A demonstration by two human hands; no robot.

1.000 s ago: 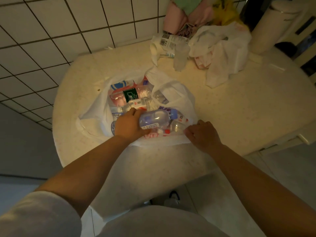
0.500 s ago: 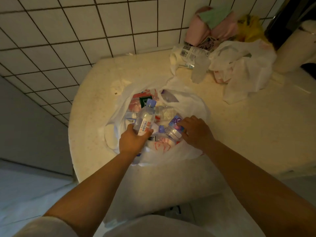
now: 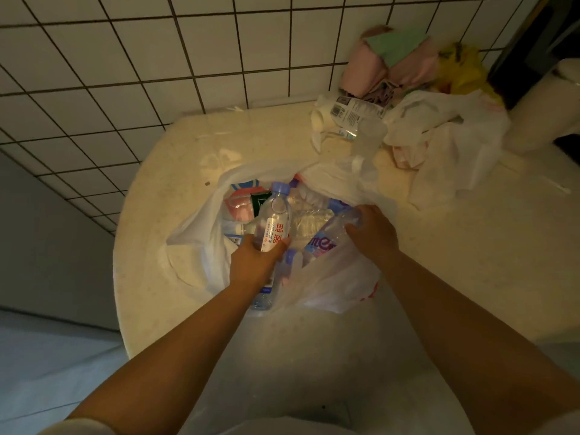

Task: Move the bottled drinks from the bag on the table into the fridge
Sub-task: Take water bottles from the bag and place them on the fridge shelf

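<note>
A clear water bottle with red lettering is gripped around its lower body by the left hand, fingers and thumb curled round it, the blue cap pointing away from the wrist. A second bottle with a purple label is clasped near its upper end by the right hand, fingers wrapped over it. Both bottles are partly raised out of the open white plastic bag, which lies on the pale table; further bottles remain packed beneath and beyond the two grips.

The step in hand is judged to be the lifting of both bottles clear of the bag. It is best done with each bottle drawn straight up along its own axis, so that the thin film beside the right grip is not snagged and dragged along. The left grip sits low, so the bottle may tip at the cap end. The fridge is not in view.
</note>
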